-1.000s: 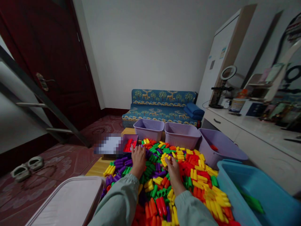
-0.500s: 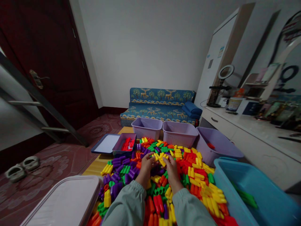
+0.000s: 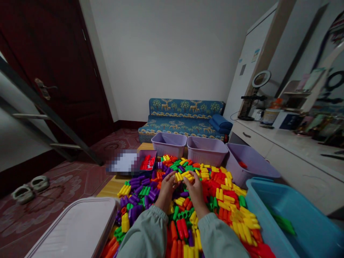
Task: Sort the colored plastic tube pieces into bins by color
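Observation:
Over the middle of a heap of coloured plastic tube pieces, my left hand (image 3: 167, 189) and my right hand (image 3: 195, 189) face each other. Between them are yellow plastic tube pieces (image 3: 184, 176), gripped by the fingers of both hands. Whether these pieces are joined to one another is hard to make out. Purple pieces (image 3: 136, 211) lie mostly to the left of my hands. Red, orange and yellow pieces (image 3: 242, 229) spread to the right. Green pieces (image 3: 185, 215) show between my wrists.
Three lilac bins (image 3: 206, 150) line the far table edge; the right one holds a red piece. A blue bin (image 3: 295, 204) with green pieces stands at right. A box of red pieces (image 3: 147, 163) sits back left. A pale lid (image 3: 75, 229) lies front left.
My fingers have shifted slightly on the yellow pieces, which now lie more in a row. The whole view has moved a little.

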A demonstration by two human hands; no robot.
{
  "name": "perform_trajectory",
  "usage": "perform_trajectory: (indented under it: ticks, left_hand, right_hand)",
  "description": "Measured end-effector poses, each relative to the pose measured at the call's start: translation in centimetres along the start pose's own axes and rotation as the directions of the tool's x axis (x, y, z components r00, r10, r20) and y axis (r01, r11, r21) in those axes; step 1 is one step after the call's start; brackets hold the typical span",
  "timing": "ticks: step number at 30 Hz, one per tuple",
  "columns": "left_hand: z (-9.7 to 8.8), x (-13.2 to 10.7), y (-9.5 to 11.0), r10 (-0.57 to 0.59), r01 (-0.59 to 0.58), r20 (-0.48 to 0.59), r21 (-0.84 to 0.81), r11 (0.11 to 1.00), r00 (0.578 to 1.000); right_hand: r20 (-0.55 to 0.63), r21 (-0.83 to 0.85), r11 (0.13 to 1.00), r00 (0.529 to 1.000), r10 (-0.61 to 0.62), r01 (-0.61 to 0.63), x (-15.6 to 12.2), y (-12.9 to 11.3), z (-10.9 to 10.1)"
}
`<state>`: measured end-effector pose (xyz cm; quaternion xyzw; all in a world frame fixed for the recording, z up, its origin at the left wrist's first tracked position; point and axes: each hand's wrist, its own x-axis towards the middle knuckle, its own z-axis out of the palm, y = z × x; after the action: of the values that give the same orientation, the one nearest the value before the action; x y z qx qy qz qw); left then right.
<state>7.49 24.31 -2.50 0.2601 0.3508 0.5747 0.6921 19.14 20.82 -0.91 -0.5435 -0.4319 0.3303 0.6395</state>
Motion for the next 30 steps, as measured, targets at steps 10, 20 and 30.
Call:
perform_trajectory:
  ticks: [10, 20, 30]
  left_hand:
    - [0.8, -0.2, 0.5, -0.134, 0.133, 0.03, 0.025, 0.991, 0.99]
    - [-0.1, 0.3, -0.8, 0.041, -0.09, 0.197, 0.248, 0.965, 0.98]
    - [-0.4, 0.6, -1.0, 0.045, -0.072, 0.153, 0.172, 0.983, 0.987]
  right_hand:
    - [0.121, -0.177, 0.949, 0.962, -0.243, 0.262, 0.3, 1.2, 0.4]
    - [0.184, -0.366, 0.849, 0.924, -0.336, 0.381, 0.3, 2.0, 0.4]
    - [0.047, -0.332, 0.926, 0.984, -0.173, 0.179, 0.5, 1.7, 0.1]
